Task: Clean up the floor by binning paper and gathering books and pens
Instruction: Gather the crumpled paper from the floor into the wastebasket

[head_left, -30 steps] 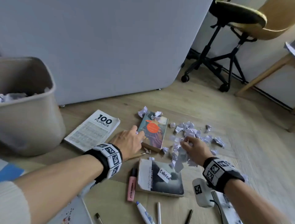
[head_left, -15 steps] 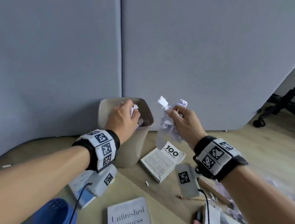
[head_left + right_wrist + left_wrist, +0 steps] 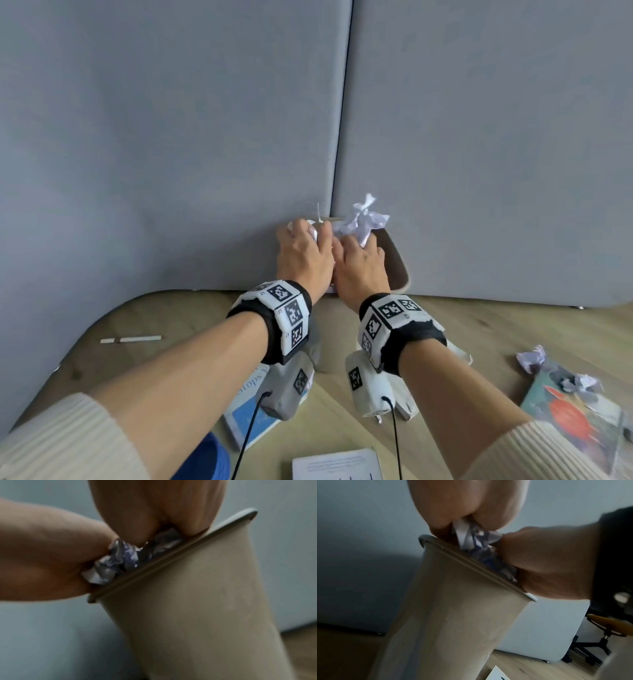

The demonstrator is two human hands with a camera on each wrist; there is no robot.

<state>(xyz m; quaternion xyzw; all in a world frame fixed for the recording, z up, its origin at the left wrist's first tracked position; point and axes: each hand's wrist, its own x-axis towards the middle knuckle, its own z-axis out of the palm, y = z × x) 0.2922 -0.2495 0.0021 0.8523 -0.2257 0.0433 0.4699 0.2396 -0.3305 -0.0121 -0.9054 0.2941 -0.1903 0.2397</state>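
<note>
Binning step, hands at the waste bin. Both hands are over the open mouth of the beige waste bin [image 3: 399,263], which stands on the wooden floor [image 3: 513,329] against the grey partition panels [image 3: 171,137]. The left hand [image 3: 303,255] is clenched round a small wad of white paper [image 3: 471,536], its fingers curled just above the bin's rim, as the left wrist view shows. The right hand [image 3: 359,265] grips a larger bunch of crumpled pale-lilac paper [image 3: 363,222], part of which sticks up above the fingers in the head view; the right wrist view shows the lower part of the bunch just above the rim.

The step in hand appears to be the drop of two handfuls of paper into the bin; neither handful is yet let go. The next move calls for both hands to loosen while they are well over the opening, so that no scrap falls outside the rim.

Much of the task looks unfinished. More crumpled scraps [image 3: 531,358] lie on the floor to the right, some on a book with an orange and teal cover [image 3: 568,414]. A blue and white book [image 3: 246,414] lies under the left wrist, another white book [image 3: 337,466] at the lower edge, and a white pen [image 3: 132,339] well apart to the left.
</note>
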